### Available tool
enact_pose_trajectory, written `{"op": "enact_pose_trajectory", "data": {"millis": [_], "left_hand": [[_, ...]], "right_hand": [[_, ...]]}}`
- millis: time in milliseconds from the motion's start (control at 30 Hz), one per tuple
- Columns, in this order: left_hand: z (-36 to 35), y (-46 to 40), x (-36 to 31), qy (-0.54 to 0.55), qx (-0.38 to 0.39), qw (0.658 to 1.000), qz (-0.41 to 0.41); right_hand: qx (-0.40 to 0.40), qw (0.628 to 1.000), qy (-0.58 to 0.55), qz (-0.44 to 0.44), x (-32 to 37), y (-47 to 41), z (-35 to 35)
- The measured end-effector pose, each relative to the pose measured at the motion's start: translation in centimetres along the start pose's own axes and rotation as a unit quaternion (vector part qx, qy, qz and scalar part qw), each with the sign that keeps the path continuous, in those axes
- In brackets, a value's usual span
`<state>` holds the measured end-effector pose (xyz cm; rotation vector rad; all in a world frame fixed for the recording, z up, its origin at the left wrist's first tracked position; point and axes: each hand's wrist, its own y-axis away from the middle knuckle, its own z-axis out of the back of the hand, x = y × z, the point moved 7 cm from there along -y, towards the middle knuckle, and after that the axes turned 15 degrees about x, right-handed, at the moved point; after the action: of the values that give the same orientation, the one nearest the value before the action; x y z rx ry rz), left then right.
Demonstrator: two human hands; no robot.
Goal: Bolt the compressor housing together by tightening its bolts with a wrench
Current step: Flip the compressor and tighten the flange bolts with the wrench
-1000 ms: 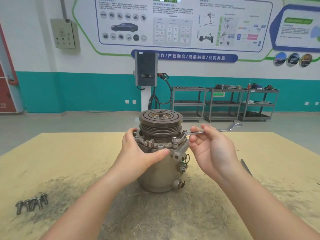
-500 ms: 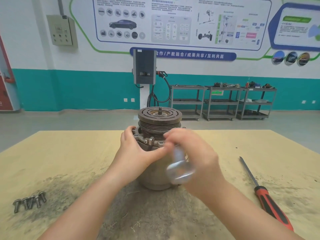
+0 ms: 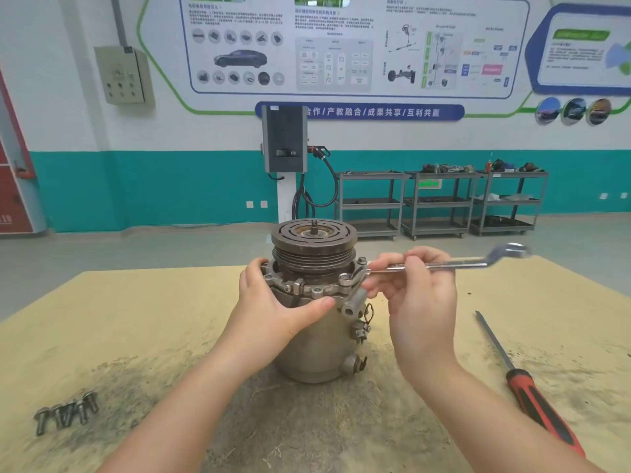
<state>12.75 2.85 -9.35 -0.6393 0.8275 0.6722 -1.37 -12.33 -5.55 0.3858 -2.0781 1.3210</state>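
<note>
Table [image 3: 119, 319]: a wide yellowish top, stained dark with grit across its near middle, carried everything described here.
Compressor housing [image 3: 314, 349]: a grey metal cylinder stood upright at the middle of the table, a grooved pulley [image 3: 314, 240] on top and a flanged collar around its upper edge.
Left hand [image 3: 273, 308]: it was wrapped around the left side of the collar, the thumb lying along the front just under the flange and the fingers curled behind, grasping the housing.
Right hand [image 3: 420, 295]: it was raised at the right of the housing, palm toward the camera, with fingers and thumb closed around the wrench shank in a firm grasp.
Wrench [image 3: 444, 266]: a slim bright-metal tool lay nearly level, its ring end seated over a bolt [image 3: 345, 277] at the right front of the flange and its open end [image 3: 510, 250] reaching out to the right, past the hand.
Screwdriver [image 3: 526, 387]: red and black handle, long shaft, it lay on the table to the right, well apart from the housing, tip pointing away.
Loose bolts [image 3: 65, 413]: a small cluster lay on the table at the near left, heads toward the front edge.
Second flange bolt [image 3: 362, 260]: it stood in the collar just behind the wrench ring.
</note>
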Motion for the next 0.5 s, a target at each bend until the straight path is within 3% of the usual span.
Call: {"op": "enact_pose_trajectory", "data": {"millis": [33,100,167,233,300,333,433,500], "left_hand": [[0.0,-0.1,0.1,-0.002,-0.002,1.0,0.0],[0.0,-0.2,0.3,-0.002,-0.006,1.0,-0.004],[0.0,-0.4,0.4,0.006,-0.013,1.0,-0.01],[0.1,-0.5,0.3,0.013,-0.022,1.0,-0.017],[0.3,-0.6,0.4,0.015,-0.027,0.999,-0.018],[0.3,-0.5,0.4,0.014,-0.021,1.0,-0.016],[0.1,0.1,0.1,0.011,0.001,1.0,-0.015],[0.1,0.2,-0.2,0.011,0.006,1.0,-0.013]], "right_hand": [[0.039,0.989,0.113,0.085,1.0,0.6,-0.8],[0.148,0.914,0.311,0.213,2.1,2.3,-3.4],[0.215,0.82,0.451,0.278,2.0,3.6,-5.6],[0.228,0.778,0.504,0.298,2.3,3.9,-6.7],[0.213,0.806,0.466,0.298,3.2,3.6,-6.6],[0.194,0.844,0.415,0.278,3.7,3.1,-6.1],[0.081,0.975,0.176,0.109,3.7,0.9,-3.0],[-0.003,1.0,0.016,-0.017,1.9,-0.1,-1.1]]}}
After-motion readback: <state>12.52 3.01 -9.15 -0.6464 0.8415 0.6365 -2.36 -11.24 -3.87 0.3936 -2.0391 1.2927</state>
